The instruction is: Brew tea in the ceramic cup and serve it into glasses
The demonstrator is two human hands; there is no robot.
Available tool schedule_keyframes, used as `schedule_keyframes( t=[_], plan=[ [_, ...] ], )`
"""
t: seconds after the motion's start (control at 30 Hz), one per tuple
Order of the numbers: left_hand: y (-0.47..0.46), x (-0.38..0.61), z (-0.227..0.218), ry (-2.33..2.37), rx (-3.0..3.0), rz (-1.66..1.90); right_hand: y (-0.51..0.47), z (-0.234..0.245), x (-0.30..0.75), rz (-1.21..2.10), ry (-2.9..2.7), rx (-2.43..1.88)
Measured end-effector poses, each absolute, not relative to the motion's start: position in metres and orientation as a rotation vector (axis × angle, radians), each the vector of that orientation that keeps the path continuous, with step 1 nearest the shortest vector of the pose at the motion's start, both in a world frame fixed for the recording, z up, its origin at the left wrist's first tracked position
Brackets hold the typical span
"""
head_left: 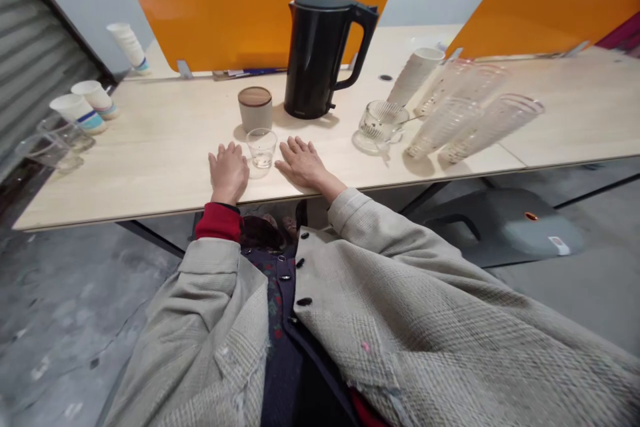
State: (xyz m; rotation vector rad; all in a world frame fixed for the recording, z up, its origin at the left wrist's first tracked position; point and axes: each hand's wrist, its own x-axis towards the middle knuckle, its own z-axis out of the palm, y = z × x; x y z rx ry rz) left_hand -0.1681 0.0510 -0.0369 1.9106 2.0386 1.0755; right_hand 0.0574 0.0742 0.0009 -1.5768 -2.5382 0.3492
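Observation:
My left hand (229, 172) rests palm down on the table near its front edge, fingers loosely spread and holding nothing. To the right, my right hand (303, 163) lies flat with its fingers stretched out, also holding nothing. Between the two hands stands a small clear plastic cup (261, 149), upright, touched by neither as far as I can see. Just behind it is a grey canister (255, 115) with a wooden lid. A black electric kettle (315, 57) stands farther back, its handle pointing right.
Right of my hands are a ribbed glass mug (383, 123), stacked paper cups (415, 73) and several stacks of clear plastic cups (487, 127). Paper cups (77, 112) and clear cups (50, 150) stand at the left end. Orange partitions (215, 7) line the table's back. A dark chair (500, 227) is below right.

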Motion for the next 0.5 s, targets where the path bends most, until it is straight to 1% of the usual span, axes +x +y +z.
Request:
schedule_keyframes(
  t=[0.13,0.2,0.33,0.5],
  plan=[
    [0.053,-0.169,-0.039,1.865,1.83,1.258,0.076,0.001,0.055,0.368,-2.516,-1.534],
    [0.057,-0.172,-0.041,1.824,1.783,1.295,0.079,0.0,0.062,0.323,-2.41,-1.477],
    [0.066,-0.177,-0.043,1.806,1.736,1.259,0.087,0.004,0.114,0.102,-1.94,-1.438],
    [0.068,-0.177,-0.042,1.751,1.711,1.28,0.092,0.023,0.213,-0.161,-1.399,-1.583]
  ],
)
